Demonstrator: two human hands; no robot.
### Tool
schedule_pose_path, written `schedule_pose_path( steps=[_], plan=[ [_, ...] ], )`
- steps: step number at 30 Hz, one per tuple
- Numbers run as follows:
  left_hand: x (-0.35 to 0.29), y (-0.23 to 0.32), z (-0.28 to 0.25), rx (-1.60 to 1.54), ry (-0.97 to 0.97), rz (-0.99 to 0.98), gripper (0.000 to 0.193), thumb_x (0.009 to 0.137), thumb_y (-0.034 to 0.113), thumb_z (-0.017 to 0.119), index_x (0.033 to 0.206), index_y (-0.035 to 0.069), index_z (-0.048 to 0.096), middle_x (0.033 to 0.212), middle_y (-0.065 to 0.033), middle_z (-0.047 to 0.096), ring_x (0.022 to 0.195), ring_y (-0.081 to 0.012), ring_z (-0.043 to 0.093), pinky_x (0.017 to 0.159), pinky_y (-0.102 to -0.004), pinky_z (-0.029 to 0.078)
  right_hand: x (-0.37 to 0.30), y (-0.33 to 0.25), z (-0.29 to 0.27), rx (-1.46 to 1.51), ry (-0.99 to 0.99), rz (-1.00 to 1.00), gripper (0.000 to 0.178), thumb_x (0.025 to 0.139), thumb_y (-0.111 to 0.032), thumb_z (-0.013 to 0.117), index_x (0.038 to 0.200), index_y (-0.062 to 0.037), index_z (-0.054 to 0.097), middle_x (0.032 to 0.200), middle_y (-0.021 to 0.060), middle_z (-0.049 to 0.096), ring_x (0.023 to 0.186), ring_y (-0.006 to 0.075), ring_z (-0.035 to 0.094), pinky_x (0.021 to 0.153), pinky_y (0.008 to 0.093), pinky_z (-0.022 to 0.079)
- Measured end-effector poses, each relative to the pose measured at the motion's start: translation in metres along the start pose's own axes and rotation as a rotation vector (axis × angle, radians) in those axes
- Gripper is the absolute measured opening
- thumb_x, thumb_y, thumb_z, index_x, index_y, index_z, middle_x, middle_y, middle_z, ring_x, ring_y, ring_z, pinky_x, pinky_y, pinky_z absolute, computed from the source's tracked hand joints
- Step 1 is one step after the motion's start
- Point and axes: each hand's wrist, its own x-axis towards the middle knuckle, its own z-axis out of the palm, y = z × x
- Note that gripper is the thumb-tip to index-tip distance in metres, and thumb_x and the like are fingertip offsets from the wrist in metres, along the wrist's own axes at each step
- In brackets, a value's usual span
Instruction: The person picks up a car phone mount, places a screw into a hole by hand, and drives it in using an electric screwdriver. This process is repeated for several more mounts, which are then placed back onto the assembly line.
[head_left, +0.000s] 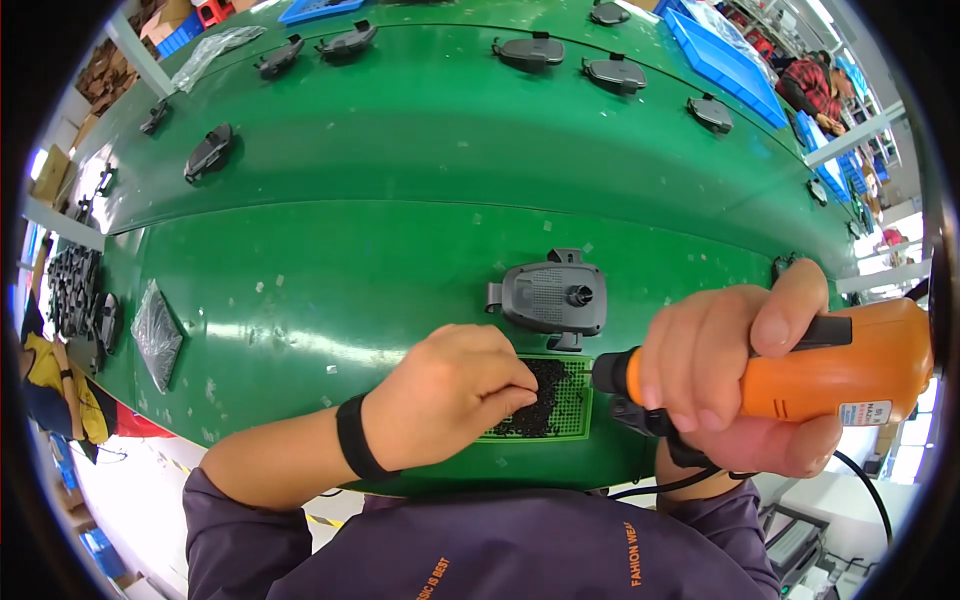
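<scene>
Head view: by the desk's near edge (540,474), my left hand (447,385) pinches fingertips together, contents unclear; my right hand (712,350) encircles the orange driver (815,382), likely hefty, rigid, best gripped mid-body.

Assembly workshop — green workbench (350,270), blue trays (728,75), orange electric screwdriver (885,345).

one orange screwdriver (800,385), one green tray (573,405)

smooth plastic power screwdriver (820,382), matt plastic device (545,297), glossy tabletop (350,270), cloth shirt (500,545)
</scene>
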Motion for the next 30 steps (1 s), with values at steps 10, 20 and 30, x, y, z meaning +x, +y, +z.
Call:
schedule_pose_path(
  steps=[10, 20, 30],
  plan=[
    [0.016, 0.001, -0.001, -0.178, 0.086, -0.045, 0.018, 0.074, -0.007, 0.078, 0.088, 0.002, 0.071, 0.089, -0.0092, 0.067, 0.081, -0.0250, 0.065, 0.069, -0.0342, 0.052, 0.006, 0.011, 0.012, 0.089, -0.051, -0.004, 0.052, 0.095, -0.055, 0.065, 0.112, -0.0123, 0.039, 0.070, 0.0008, 0.061, 0.055, 0.0157, 0.058, 0.057, 0.0333, 0.053],
    [0.035, 0.005, 0.002, -0.118, 0.100, 0.108, 0.012, 0.080, 0.001, 0.078, 0.090, 0.003, 0.072, 0.088, -0.0094, 0.068, 0.083, -0.0285, 0.065, 0.074, -0.0382, 0.052, 0.003, 0.003, 0.003, 0.040, -0.001, -0.055, 0.052, 0.095, -0.053, 0.065, 0.114, -0.0125, 0.040, 0.070, 0.0000, 0.060, 0.054, 0.0145, 0.058, 0.057, 0.0320, 0.053],
    [0.041, 0.006, 0.016, -0.153, 0.155, 0.144, 0.012, 0.080, -0.001, 0.077, 0.091, 0.001, 0.072, 0.087, -0.0093, 0.069, 0.084, -0.0272, 0.066, 0.076, -0.0381, 0.053, -0.001, -0.005, 0.000, 0.100, 0.054, -0.148, 0.048, 0.095, -0.049, 0.066, 0.113, -0.0118, 0.042, 0.069, -0.0006, 0.060, 0.052, 0.0140, 0.058, 0.056, 0.0302, 0.053]
  ],
)
